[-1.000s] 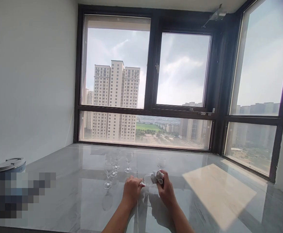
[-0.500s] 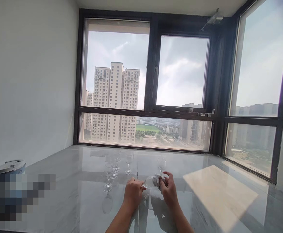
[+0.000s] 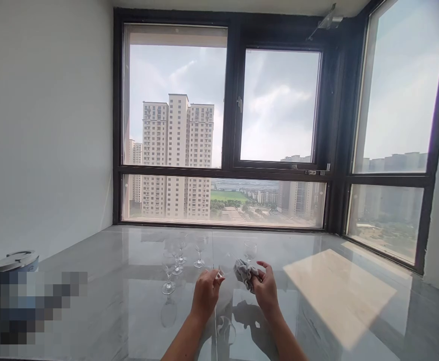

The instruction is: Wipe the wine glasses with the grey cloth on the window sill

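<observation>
My left hand is closed on the stem end of a clear wine glass. The glass is tilted, and its bowl barely shows against the shiny surface. In my right hand is a crumpled grey cloth, pinched between thumb and fingers just right of that glass. Behind the cloth another stemmed glass stands upright, partly covered by it. Several more clear glasses stand to the left of my left hand, among them a near one and a farther one.
A glossy grey stone counter spreads under everything, with a sunlit patch to the right. At the far left sits a lidded container, partly pixelated. Dark-framed windows rise behind the counter, beside a white wall.
The cloth has come off the bowl of the held glass and now sits apart to its right, more of it showing. The held glass has turned in my left hand. The view has shifted slightly.
</observation>
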`<state>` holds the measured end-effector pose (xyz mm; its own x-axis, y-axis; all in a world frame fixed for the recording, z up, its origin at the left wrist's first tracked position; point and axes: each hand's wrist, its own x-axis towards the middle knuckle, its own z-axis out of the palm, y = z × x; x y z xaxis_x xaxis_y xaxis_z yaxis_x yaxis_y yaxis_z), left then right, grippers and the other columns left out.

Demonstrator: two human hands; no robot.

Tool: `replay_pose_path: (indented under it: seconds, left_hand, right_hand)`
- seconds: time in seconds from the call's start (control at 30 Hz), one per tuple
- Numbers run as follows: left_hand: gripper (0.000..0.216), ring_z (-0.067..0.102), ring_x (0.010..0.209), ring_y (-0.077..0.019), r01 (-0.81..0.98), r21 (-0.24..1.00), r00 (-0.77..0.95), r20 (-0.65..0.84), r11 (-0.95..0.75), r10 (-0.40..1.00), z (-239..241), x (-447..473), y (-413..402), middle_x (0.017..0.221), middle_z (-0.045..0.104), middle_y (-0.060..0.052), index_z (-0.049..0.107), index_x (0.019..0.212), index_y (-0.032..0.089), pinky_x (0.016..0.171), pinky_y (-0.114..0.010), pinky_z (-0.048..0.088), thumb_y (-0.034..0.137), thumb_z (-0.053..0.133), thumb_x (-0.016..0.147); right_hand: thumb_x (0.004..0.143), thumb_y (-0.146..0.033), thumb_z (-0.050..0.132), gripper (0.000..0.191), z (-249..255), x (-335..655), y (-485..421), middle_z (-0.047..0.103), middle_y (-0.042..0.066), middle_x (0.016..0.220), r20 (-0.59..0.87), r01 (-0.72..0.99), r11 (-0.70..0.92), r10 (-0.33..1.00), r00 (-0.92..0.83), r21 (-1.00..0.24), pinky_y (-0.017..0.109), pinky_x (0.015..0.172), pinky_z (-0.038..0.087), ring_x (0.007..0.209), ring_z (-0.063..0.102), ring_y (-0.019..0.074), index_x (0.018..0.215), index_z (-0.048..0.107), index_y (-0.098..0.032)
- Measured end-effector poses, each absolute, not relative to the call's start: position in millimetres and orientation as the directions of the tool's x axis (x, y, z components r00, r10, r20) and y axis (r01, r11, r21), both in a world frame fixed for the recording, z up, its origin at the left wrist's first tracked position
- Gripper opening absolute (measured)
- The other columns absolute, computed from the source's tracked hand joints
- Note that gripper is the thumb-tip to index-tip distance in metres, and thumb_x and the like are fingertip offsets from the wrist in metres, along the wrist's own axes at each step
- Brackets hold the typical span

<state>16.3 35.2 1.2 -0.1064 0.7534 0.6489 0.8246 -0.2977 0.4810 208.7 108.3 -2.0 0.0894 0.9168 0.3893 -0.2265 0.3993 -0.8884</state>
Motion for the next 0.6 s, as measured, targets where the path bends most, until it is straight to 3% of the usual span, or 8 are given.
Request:
replay_pose_path:
  seconds: [0.17, 0.3, 0.47, 0.6]
  left_hand:
    - [0.030, 0.059, 0.086, -0.0216, 0.833, 0.456, -0.066, 0.644, -0.313, 0.763, -2.6, 18.8, 40.8, 0.085, 0.066, -0.006, 0.060, 0.079, 0.022, 0.078, -0.031, 0.044, 0.028, 0.041, 0.101]
    - [0.031, 0.058, 0.089, -0.0225, 0.835, 0.440, -0.006, 0.610, -0.332, 0.793, 0.1, 21.3, 40.5, 0.087, 0.067, -0.006, 0.060, 0.076, 0.022, 0.082, -0.033, 0.044, 0.030, 0.041, 0.100]
    - [0.033, 0.059, 0.083, -0.0211, 0.830, 0.489, -0.030, 0.522, -0.270, 0.852, -1.6, 19.7, 42.0, 0.082, 0.067, -0.005, 0.061, 0.076, 0.022, 0.075, -0.031, 0.041, 0.029, 0.040, 0.099]
    - [0.027, 0.059, 0.083, -0.0201, 0.840, 0.490, -0.035, 0.474, -0.231, 0.880, -5.1, 17.4, 44.0, 0.083, 0.067, -0.005, 0.062, 0.078, 0.021, 0.073, -0.029, 0.038, 0.027, 0.044, 0.096]
  right_hand:
    - [0.077, -0.042, 0.072, 0.056, -4.2, 196.6, 99.5, 0.070, -0.002, 0.072, 0.479, -0.201, 0.453, 0.872, -0.104, -0.868, 0.027, 0.055, 0.048, 0.060, 0.063, 0.0168, 0.121, 0.045, -0.021]
    - [0.078, -0.043, 0.072, 0.062, -0.8, 192.4, 93.0, 0.066, -0.006, 0.068, 0.485, -0.195, 0.451, 0.852, -0.197, -0.871, 0.026, 0.055, 0.045, 0.057, 0.059, 0.0147, 0.128, 0.043, -0.021]
    - [0.077, -0.051, 0.074, 0.066, 2.0, 192.5, 92.5, 0.064, -0.006, 0.067, 0.469, -0.214, 0.427, 0.857, -0.213, -0.878, 0.025, 0.055, 0.044, 0.057, 0.057, 0.0144, 0.128, 0.044, -0.020]
    - [0.086, -0.043, 0.064, 0.051, 1.1, 198.2, 86.8, 0.066, -0.004, 0.071, 0.584, 0.025, 0.589, 0.805, -0.104, -0.808, 0.027, 0.061, 0.051, 0.061, 0.061, 0.0153, 0.128, 0.050, -0.019]
